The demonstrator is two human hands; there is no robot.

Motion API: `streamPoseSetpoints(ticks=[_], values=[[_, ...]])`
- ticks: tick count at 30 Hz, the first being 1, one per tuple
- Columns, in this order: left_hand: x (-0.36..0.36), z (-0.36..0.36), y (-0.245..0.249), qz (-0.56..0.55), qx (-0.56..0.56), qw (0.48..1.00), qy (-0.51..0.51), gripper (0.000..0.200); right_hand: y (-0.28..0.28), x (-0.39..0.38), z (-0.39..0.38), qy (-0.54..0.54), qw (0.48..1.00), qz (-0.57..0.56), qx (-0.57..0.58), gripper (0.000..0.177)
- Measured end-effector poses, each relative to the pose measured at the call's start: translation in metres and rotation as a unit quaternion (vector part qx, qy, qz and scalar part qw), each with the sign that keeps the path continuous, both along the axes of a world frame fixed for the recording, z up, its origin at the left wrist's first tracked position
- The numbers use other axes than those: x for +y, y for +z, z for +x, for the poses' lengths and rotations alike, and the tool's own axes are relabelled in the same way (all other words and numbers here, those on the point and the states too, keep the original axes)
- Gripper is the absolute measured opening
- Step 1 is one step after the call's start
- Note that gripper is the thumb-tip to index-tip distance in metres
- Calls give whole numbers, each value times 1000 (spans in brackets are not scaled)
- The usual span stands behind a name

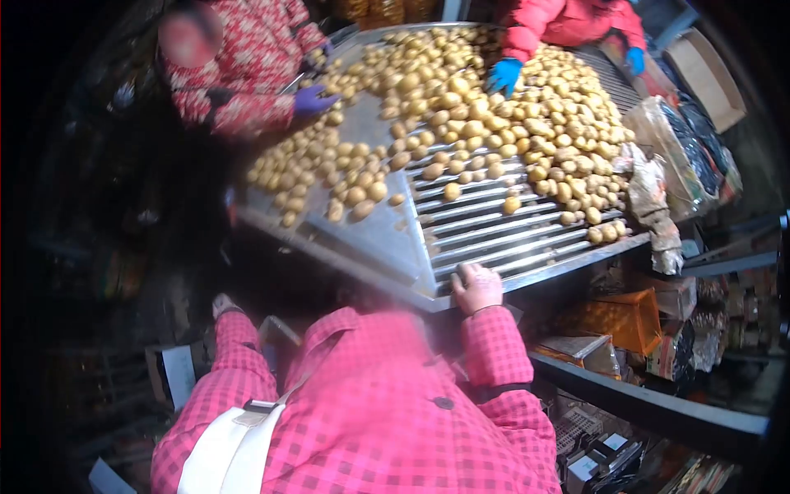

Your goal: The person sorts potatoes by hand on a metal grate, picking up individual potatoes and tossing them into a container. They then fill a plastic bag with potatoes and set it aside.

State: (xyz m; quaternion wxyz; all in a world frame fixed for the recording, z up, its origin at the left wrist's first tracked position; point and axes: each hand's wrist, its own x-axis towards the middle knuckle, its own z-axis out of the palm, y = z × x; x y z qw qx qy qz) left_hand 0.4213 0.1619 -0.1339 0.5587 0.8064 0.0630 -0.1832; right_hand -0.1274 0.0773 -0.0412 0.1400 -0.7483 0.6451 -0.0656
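Note:
My right hand (477, 288) rests on the near rim of a metal sorting table (362, 247), beside the slatted part. Its fingers lie on the edge, a little apart, with nothing visible in them. Down at my left side is my left hand (222, 305), dim and small beyond the pink checked sleeve; its fingers do not show clearly. Many potatoes (568, 136) cover the far and right parts of the table. Another group of potatoes (354, 185) lies on the smooth plate at left. A few sit singly on the slats (469, 226) ahead of my right hand.
Across the table, one person's purple glove (315, 100) is by the potatoes at left. Another person's blue glove (504, 76) touches the pile. A dirty cloth (654, 206) hangs over the right edge. An orange crate (625, 321) and a metal beam (650, 395) are lower right.

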Motion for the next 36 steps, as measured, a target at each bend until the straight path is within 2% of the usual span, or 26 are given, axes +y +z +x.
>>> streamPoseSetpoints(ticks=[1, 2, 3, 4, 6, 7, 8, 9, 10, 11, 12, 13, 14, 15, 18, 20, 21, 24, 25, 26, 29, 30, 32, 33, 34, 36], values=[[-30, -16, 29, -18, -41, 998, -41, 35, -2, 1, -1, 2, 1000, -12, -14, 24], [-53, -8, 21, -48, -159, 970, -178, 30, -5, 1, -1, 5, 999, -22, -30, 24], [-82, -8, 12, -104, -311, 910, -255, 25, -8, 3, -3, 9, 999, -31, -38, 25], [-115, -32, 28, -149, -275, 911, -270, 24, -9, 4, -4, 14, 998, -40, -48, 26], [-174, -51, 29, -211, -234, 870, -379, 23, -4, 5, -4, 30, 997, -49, -54, 23], [-187, -110, 74, -165, -246, 863, -408, 21, -6, 5, -6, 40, 996, -52, -60, 21], [-203, -154, 86, -199, -207, 855, -432, 20, -10, 4, -8, 48, 995, -55, -65, 19], [-225, -171, 78, -186, -240, 816, -492, 19, -15, 5, -11, 69, 994, -59, -55, 19], [-242, -203, 77, -200, -161, 826, -501, 18, -34, 4, -13, 97, 989, -89, -67, 17], [-258, -227, 75, -207, -208, 785, -545, 18, -35, 5, -15, 100, 988, -87, -82, 16], [-266, -259, 92, -191, -196, 770, -576, 18, -32, 4, -17, 104, 986, -85, -97, 15], [-284, -280, 89, -162, -142, 761, -612, 20, -12, 5, -17, 61, 983, -91, -148, 13], [-304, -302, 79, -155, -117, 772, -605, 21, -7, 5, -21, 46, 985, -94, -138, 13], [-323, -318, 69, -188, -205, 717, -639, 21, -10, 2, -27, 40, 985, -99, -136, 14], [-369, -373, 73, -189, -200, 672, -687, 28, -9, -8, -46, 9, 986, -109, -125, 15], [-398, -404, 80, -179, -249, 638, -707, 34, -6, -15, -52, -12, 987, -112, -118, 16], [-410, -416, 83, -172, -344, 620, -684, 41, -6, -18, -53, -35, 987, -102, -116, 16], [-453, -448, 82, -122, -422, 607, -662, 53, 5, -22, -55, -59, 989, -77, -108, 16], [-463, -456, 79, -164, -465, 571, -656, 57, 6, -21, -55, -59, 988, -84, -118, 16], [-470, -465, 74, -122, -409, 590, -686, 57, 8, -22, -54, -61, 986, -91, -129, 15], [-477, -483, 74, -37, -453, 598, -660, 59, 8, -24, -54, -66, 985, -82, -133, 13], [-496, -481, 65, -112, -441, 577, -678, 51, 7, -23, -53, -65, 985, -86, -137, 12], [-532, -479, 70, 64, -238, 573, -782, 41, 11, -23, -51, -69, 984, -76, -144, 12], [-550, -476, 44, -55, -202, 586, -783, 36, 12, -25, -51, -65, 984, -74, -147, 12], [-529, -477, 79, -81, -242, 569, -782, 32, 10, -25, -51, -67, 984, -75, -146, 12], [-538, -486, 52, -245, -141, 662, -694, 35, 7, -24, -52, -62, 986, -78, -132, 12]])
